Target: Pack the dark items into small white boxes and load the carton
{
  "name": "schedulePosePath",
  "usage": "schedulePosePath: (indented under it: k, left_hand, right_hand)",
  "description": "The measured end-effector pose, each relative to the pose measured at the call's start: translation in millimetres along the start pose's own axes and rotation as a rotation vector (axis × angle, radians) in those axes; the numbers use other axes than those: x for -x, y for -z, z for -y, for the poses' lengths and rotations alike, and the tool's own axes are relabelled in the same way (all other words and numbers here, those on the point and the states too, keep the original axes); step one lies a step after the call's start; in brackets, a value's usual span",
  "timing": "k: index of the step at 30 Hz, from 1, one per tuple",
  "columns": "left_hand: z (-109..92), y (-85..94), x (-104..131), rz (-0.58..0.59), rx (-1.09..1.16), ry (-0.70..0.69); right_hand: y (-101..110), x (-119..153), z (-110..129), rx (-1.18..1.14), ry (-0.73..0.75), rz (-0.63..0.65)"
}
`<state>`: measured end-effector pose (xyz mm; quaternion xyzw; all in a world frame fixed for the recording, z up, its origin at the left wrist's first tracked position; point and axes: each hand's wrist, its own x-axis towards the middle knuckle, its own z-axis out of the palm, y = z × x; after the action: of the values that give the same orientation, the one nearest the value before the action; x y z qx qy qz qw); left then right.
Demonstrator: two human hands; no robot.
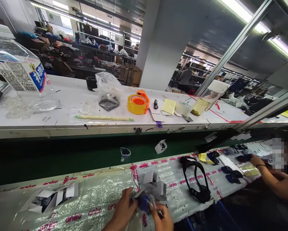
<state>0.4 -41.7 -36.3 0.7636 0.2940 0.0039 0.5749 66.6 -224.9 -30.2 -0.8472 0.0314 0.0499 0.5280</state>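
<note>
My left hand [124, 207] is low in the middle of the view, its thumb at the left edge of a dark blue item [144, 203] in a small white box. My right hand [161, 215] pinches clear plastic film [152, 202] at the item's right side. Small white boxes [150, 177] stand just beyond my hands, one with its flaps raised. Beneath them lies a plastic-covered work surface [95, 192] printed with pink lettering. A black strap frame [194, 179] rests to the right of my hands.
Open white boxes [52, 198] lie at left. A green belt [86, 154] carries a small box and a clear bag. The raised shelf [62, 112] holds a bottle [16, 64] and a tape dispenser [137, 103]. Another person's arm [270, 179] reaches in at right, near dark pads.
</note>
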Motion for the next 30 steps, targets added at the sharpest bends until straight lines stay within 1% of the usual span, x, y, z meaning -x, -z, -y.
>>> schedulePosePath:
  k: [2,3,5,7,9,11,12,15,16,17,18,20,21,23,25,27,28,30]
  left_hand:
    - [-2,-7.6,-9,0.007,-0.038,-0.007]
    - [-2,-9.9,-12,0.017,-0.049,-0.017]
    - [-3,-12.1,-15,0.046,-0.068,-0.041]
    - [-4,-12.4,-15,0.061,-0.092,-0.06]
    - [-8,-12.0,-13,0.055,-0.11,-0.082]
    - [-14,-10.7,-11,0.038,-0.124,-0.114]
    - [-17,-9.4,-11,0.028,-0.132,-0.129]
    - [-23,-1.6,-7,-0.012,-0.164,-0.165]
    - [-23,2.8,-5,-0.024,-0.175,-0.173]
    - [-21,8.3,-2,-0.033,-0.185,-0.179]
    - [-19,14.7,1,-0.04,-0.197,-0.183]
    - [-11,30.0,8,-0.047,-0.229,-0.189]
    - [-6,38.1,12,-0.053,-0.249,-0.187]
    - [5,52.9,17,-0.079,-0.264,-0.17]
    - [16,62.8,21,-0.122,-0.214,-0.144]
    - [29,66.2,23,-0.146,-0.111,-0.102]
    - [37,65.7,25,-0.142,-0.05,-0.076]
    - [57,61.8,28,-0.121,0.081,-0.012]
  right_hand:
    - [-14,-6,3,-0.029,0.049,0.043]
    - [-22,-8,1,-0.024,0.103,0.041]
    - [-35,-9,-8,0.052,0.3,-0.001]
    - [-42,-11,-18,0.166,0.512,-0.034]
    - [-43,-16,-26,0.242,0.635,-0.029]
    - [-40,-24,-30,0.27,0.684,-0.002]
    - [-38,-28,-31,0.299,0.75,0.03]
    - [-36,-37,-32,0.435,1.043,0.128]
    - [-39,-36,-32,0.486,1.097,0.14]
    - [-44,-32,-31,0.529,1.105,0.143]
    - [-51,-26,-29,0.558,1.069,0.139]
    - [-71,-10,-22,0.588,0.997,0.162]
    - [-82,-2,-17,0.592,0.99,0.189]
    - [-105,11,-7,0.585,1.005,0.246]
    - [-122,16,1,0.557,1.04,0.306]
    - [-129,17,4,0.539,1.04,0.382]
    - [-129,17,4,0.525,1.009,0.428]
    - [-121,15,1,0.438,0.881,0.549]
